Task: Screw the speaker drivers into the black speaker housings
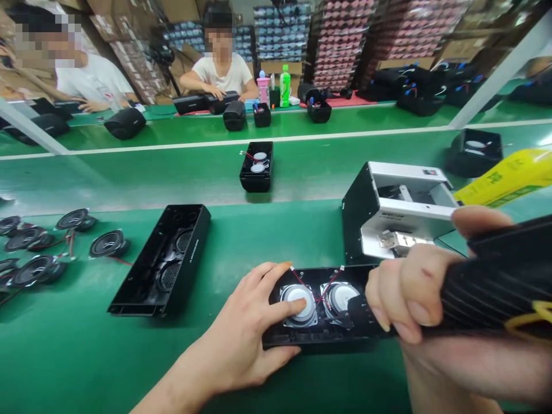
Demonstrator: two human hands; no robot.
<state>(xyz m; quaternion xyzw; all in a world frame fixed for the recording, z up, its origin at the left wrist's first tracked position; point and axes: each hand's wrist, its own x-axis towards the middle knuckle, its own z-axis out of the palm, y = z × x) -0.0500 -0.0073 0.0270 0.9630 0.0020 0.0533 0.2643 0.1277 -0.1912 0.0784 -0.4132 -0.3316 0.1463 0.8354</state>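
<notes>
A black speaker housing (328, 339) lies on the green bench in front of me, with two speaker drivers (345, 296) set in it and thin red wires ending in white plugs. My left hand (245, 328) grips the housing's left end, one fingertip resting on the left driver. Wrapped around the ribbed body of a black electric screwdriver (478, 282) is my right hand (414, 293), above the housing's right end. The screwdriver's tip is hidden behind the fingers.
Another open housing (159, 261) lies to the left, beside several loose drivers (107, 244). At right stand a white-and-black screw feeder (399, 213) and a yellow package (509, 175). One housing (257, 167) sits on the middle strip; two people work across the bench.
</notes>
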